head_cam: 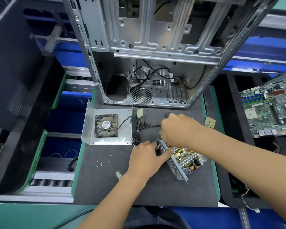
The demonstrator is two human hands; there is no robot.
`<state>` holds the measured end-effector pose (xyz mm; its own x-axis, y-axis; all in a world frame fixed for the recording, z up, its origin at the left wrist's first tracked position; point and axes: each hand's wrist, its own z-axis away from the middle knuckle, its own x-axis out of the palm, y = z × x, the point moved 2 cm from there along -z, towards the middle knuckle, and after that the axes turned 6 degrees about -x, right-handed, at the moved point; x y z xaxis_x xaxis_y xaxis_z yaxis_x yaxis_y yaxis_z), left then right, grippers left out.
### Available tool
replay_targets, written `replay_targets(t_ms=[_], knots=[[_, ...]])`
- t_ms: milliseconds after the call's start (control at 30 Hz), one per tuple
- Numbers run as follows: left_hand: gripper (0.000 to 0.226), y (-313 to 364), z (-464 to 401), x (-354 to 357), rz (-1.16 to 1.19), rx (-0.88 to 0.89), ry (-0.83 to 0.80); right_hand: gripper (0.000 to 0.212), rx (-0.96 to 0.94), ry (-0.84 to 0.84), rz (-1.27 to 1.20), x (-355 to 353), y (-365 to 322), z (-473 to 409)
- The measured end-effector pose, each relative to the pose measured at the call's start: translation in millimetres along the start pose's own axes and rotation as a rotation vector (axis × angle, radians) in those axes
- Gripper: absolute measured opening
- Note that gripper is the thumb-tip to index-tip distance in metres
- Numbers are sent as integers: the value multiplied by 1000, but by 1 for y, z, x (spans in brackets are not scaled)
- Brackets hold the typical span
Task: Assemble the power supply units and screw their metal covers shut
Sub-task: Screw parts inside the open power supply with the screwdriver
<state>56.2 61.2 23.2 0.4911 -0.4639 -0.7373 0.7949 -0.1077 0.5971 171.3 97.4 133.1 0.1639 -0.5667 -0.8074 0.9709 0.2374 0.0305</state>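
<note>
Open power supply unit, a perforated grey metal tray holding a green circuit board [182,160], lies on the dark mat [106,182], long axis running diagonally from upper left to lower right. The left hand [147,156] grips its upper-left end wall; the right hand [180,129], fingers curled, contents hidden, works directly above. The silver metal cover with black fan [106,127] rests well to the left, nearer the left hand; loose screws [100,163] lie below it.

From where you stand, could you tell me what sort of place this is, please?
Probably a computer assembly or repair line: an open PC case on a work mat, roller conveyor beside it, a bare motherboard nearby.
</note>
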Motion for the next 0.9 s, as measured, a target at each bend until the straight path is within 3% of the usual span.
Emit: replay_targets(t_ms=[133, 233, 433, 533, 600, 800, 900], knots=[[58, 1, 1, -1, -6, 2, -5, 21, 40, -51, -177, 5, 8, 8], [59, 0, 0, 0, -2, -5, 0, 30, -118, 16, 35, 5, 1, 14], [62, 0, -1, 1, 0, -7, 0, 14, -216, 63, 204, -7, -2, 5], [63, -1, -1, 1, -17, -16, -10, 40, -193, 70, 128, -6, -7, -2], [61, -1, -1, 2, 1, -24, -18, 45, -150, 82, 46, -7, -10, -6], [61, -1, 0, 0, -18, -16, -24, 39, 29, 85, -175, -4, -7, -10], [59, 1, 1, -1, -30, 0, -21, 25, 104, 88, -251, 0, 0, -7]])
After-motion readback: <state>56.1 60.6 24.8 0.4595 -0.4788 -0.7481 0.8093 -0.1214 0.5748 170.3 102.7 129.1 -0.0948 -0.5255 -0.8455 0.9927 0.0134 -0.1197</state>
